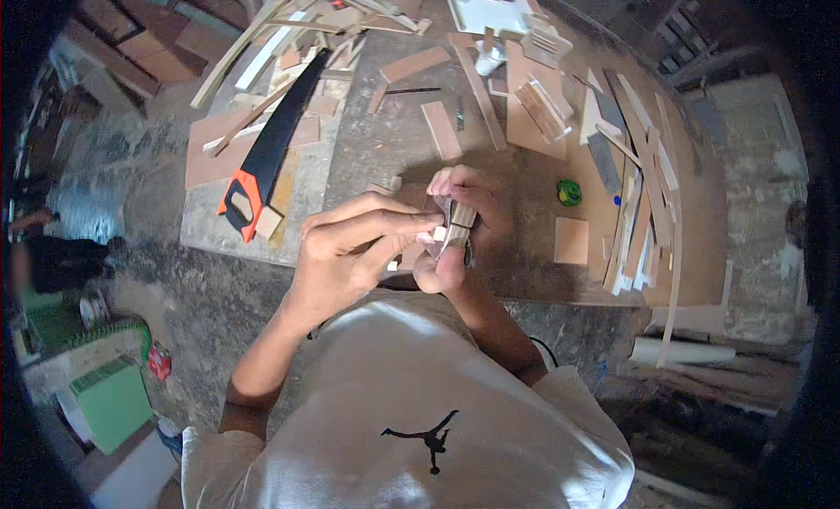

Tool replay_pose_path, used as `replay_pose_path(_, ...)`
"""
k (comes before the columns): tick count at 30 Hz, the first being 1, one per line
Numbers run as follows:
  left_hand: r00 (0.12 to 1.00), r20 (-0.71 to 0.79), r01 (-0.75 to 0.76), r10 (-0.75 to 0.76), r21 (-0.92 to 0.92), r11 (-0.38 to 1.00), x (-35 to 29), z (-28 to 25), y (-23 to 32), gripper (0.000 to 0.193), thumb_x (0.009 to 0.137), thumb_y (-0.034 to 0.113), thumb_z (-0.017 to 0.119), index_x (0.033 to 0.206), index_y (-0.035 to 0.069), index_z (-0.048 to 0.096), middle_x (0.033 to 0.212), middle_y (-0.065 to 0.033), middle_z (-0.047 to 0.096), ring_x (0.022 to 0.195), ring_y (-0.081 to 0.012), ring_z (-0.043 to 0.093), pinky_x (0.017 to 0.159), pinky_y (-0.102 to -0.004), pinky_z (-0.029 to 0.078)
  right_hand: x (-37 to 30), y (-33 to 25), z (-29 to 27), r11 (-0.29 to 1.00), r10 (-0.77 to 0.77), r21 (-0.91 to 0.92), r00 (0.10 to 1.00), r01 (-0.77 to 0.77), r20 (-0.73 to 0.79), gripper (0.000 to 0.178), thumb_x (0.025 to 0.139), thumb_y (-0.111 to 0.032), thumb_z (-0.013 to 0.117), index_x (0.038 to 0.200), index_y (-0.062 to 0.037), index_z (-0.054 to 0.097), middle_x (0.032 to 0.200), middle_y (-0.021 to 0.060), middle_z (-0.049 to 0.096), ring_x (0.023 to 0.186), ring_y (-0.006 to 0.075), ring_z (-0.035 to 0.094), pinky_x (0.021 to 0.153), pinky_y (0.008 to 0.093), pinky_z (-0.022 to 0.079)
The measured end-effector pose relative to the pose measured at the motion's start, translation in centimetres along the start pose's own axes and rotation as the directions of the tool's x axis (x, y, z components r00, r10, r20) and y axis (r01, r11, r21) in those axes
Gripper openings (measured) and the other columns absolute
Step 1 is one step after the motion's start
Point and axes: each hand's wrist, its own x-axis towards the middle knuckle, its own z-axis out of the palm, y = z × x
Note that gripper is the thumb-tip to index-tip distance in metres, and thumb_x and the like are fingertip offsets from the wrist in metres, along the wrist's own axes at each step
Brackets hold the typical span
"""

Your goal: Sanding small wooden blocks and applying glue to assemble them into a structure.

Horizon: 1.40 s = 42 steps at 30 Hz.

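Close in front of my chest, above the table's near edge, both hands meet around a small wooden piece. My right hand is closed on this light-brown wooden piece, which has dark lines across it, with the fingers over its far end and the thumb at its near end. From the left, my left hand pinches a small pale bit between thumb and fingertips, against the side of the wooden piece. My fingers cover much of both, and the pale bit's kind cannot be made out.
A black-bladed handsaw with an orange handle lies left on the worktable. Wood strips pile up at the right, more at the far left. A green tape measure, a square wood piece and a white cup stand or lie around.
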Motion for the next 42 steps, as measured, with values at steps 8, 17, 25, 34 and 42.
replay_pose_path(8, 0.988, 0.133, -0.064, 0.074, -0.083, 0.995, 2.0, 2.8, 0.0, 0.018, 0.084, -0.004, 0.067, 0.099, 0.002, 0.074, 0.095, -0.0086, 0.072, 0.085, -0.0207, 0.069, 0.076, -0.0311, 0.053, -1.0, -1.1, -3.8, 0.954, -0.024, -0.298, 0.991, -0.017, -0.132, 0.054, 0.095, -0.048, 0.042, 0.119, 0.0005, 0.04, 0.103, 0.0192, 0.051, 0.084, 0.0247, 0.052, 0.073, 0.0378, 0.046)
replay_pose_path(17, 0.937, 0.343, -0.006, 0.06, -0.157, 0.988, 3.0, 7.5, 0.6, 0.014, 0.082, -0.008, 0.067, 0.093, -0.002, 0.074, 0.096, -0.011, 0.073, 0.084, -0.0192, 0.07, 0.072, -0.0297, 0.055, -1.7, -4.8, -8.0, 0.892, -0.063, -0.448, 0.963, -0.064, -0.262, 0.043, 0.089, -0.028, 0.05, 0.119, 0.0013, 0.04, 0.102, 0.0173, 0.049, 0.084, 0.025, 0.05, 0.073, 0.0368, 0.043)
replay_pose_path(25, 0.903, 0.424, -0.017, 0.068, -0.123, 0.992, 2.4, 10.4, 1.8, 0.019, 0.077, -0.012, 0.067, 0.093, -0.004, 0.073, 0.095, -0.0133, 0.072, 0.088, -0.0213, 0.07, 0.077, -0.031, 0.056, -3.3, -6.4, -10.1, 0.908, -0.138, -0.419, 0.932, -0.017, -0.336, 0.049, 0.094, -0.044, 0.042, 0.115, 0.0013, 0.041, 0.103, 0.0192, 0.049, 0.088, 0.0247, 0.05, 0.075, 0.0376, 0.043)
replay_pose_path(34, 0.906, 0.412, -0.053, 0.099, -0.122, 0.991, 1.7, 10.1, 2.4, 0.023, 0.077, -0.013, 0.064, 0.096, -0.002, 0.073, 0.094, -0.0112, 0.072, 0.086, -0.0207, 0.069, 0.076, -0.0303, 0.055, -4.3, -6.6, -11.3, 0.805, -0.117, -0.593, 0.971, -0.03, -0.208, 0.045, 0.088, -0.035, 0.048, 0.113, 0.0028, 0.047, 0.106, 0.0213, 0.054, 0.083, 0.0249, 0.054, 0.07, 0.039, 0.044)
replay_pose_path(42, 0.949, 0.295, -0.091, 0.109, -0.073, 0.993, 1.9, 8.5, 2.4, 0.022, 0.078, -0.008, 0.069, 0.097, 0.002, 0.075, 0.09, -0.0082, 0.072, 0.081, -0.0181, 0.067, 0.07, -0.0286, 0.052, -2.8, -5.8, -9.4, 0.892, -0.11, -0.452, 0.981, 0.025, -0.162, 0.039, 0.094, -0.03, 0.047, 0.117, 0.0006, 0.039, 0.101, 0.0181, 0.049, 0.087, 0.0231, 0.05, 0.074, 0.0383, 0.043)
